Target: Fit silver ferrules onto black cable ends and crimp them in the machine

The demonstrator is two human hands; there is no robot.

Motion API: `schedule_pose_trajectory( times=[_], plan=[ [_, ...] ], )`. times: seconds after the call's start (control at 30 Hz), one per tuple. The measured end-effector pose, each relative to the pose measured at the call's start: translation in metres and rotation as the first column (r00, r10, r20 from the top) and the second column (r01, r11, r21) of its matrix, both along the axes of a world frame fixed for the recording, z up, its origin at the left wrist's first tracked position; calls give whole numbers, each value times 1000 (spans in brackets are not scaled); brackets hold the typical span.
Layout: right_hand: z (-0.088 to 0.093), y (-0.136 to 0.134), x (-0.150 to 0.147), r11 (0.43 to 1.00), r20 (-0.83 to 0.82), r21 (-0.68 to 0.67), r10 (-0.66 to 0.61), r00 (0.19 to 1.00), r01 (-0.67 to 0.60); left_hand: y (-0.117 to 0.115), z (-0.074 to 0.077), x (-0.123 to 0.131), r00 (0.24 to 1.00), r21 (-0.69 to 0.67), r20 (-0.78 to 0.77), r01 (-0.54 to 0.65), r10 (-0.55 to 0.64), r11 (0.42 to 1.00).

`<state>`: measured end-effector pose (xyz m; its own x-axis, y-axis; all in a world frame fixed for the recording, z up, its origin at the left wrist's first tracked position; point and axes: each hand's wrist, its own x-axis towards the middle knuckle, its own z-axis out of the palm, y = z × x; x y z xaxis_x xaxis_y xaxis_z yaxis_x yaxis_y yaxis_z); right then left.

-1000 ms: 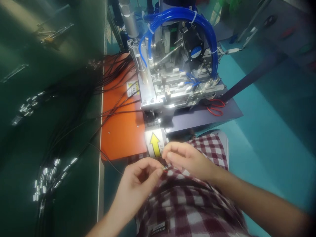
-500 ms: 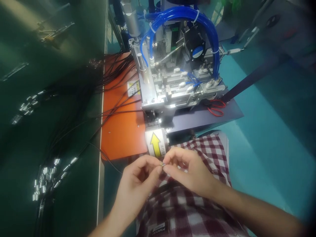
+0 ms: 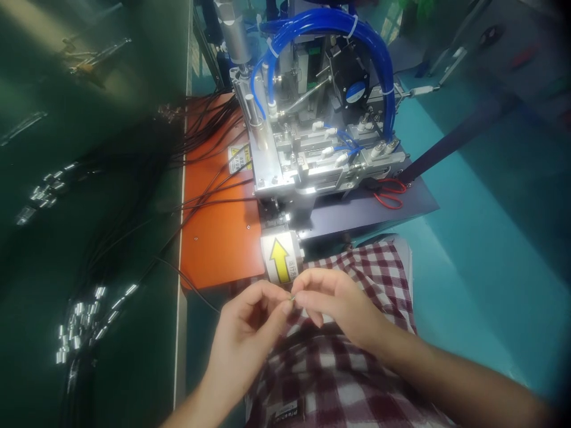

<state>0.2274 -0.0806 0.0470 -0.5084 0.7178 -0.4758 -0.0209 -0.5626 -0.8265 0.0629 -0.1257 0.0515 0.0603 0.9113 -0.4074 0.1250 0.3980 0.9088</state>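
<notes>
Over the lap, my left hand (image 3: 250, 333) is closed in a pinch, thumb against forefinger. A thin black cable (image 3: 196, 288) runs from the green table and passes behind this hand. At the left fingertips shows a tiny cable end (image 3: 292, 298), greenish and metallic, too small to see in detail. My right hand (image 3: 334, 303) meets it from the other side, thumb and forefinger closed at the same tip, other fingers curled below. Just beyond the hands is a white cylinder (image 3: 277, 255) with a yellow arrow, part of a machine (image 3: 312, 142).
On the left, the green table (image 3: 134, 380) bears bundles of black cables with shiny metal ends (image 3: 78, 324). Several cables cross the orange plate (image 3: 218, 238). Blue hoses (image 3: 330, 24) arch over the machine. A red wire loop (image 3: 390, 196) lies at its right. Checkered cloth (image 3: 357, 368) covers the lap.
My right hand's thumb and forefinger have shifted slightly at the cable tip, and a lower finger now shows beneath. My left hand keeps its pinch. The whole view has moved a little.
</notes>
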Motion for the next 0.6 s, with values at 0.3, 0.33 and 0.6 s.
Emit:
schedule_pose_trajectory(
  times=[0.3, 0.33, 0.6],
  plan=[
    [5, 11, 11, 969, 177, 149, 171, 969, -199, -4, 1, -1, 970, 324, -226, 160, -88, 933],
    [6, 11, 12, 952, 219, 220, 164, 962, -213, -5, 1, -1, 962, 364, -255, 184, -92, 913],
    [15, 12, 20, 765, 358, 550, 147, 922, -335, -6, 2, -5, 911, 485, -386, 336, -147, 807]
  ],
)
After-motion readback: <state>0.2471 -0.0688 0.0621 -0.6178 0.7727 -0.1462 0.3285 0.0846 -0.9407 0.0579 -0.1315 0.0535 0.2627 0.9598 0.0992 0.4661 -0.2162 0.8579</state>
